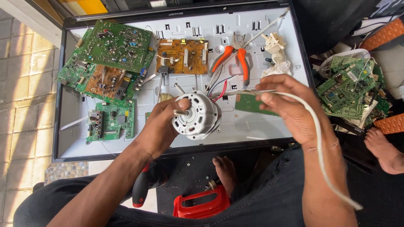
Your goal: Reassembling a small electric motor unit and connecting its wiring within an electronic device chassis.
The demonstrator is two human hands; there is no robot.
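Your left hand (162,126) holds one small electric motor (197,115), white and round with a metal shaft, above the near edge of the white back panel (261,29) of an opened flat screen. The fingers are wrapped around its left side and the thumb lies near the shaft. Your right hand (290,107) is to the right of the motor and apart from it. Its thumb and fingers are pressed together on one white cable (320,143), which runs from the hand down over your wrist and ends low on the right. Thin red, blue and black wires (219,89) leave the motor toward the panel.

On the panel you have four circuit boards on the left: two green ones (115,40) at the top and bottom, one brown one (107,82) between them, and one more green strip at the far left edge. One orange-brown board (182,56) lies in the middle, and one small green board (250,103) lies partly under your right hand. One pair of pliers with orange handles (233,59) lies beside a white plug (275,44). A heap of green boards (349,88) is to the right of the panel; I cannot count them. One red tool case (202,204) stands by your bare foot (225,170).
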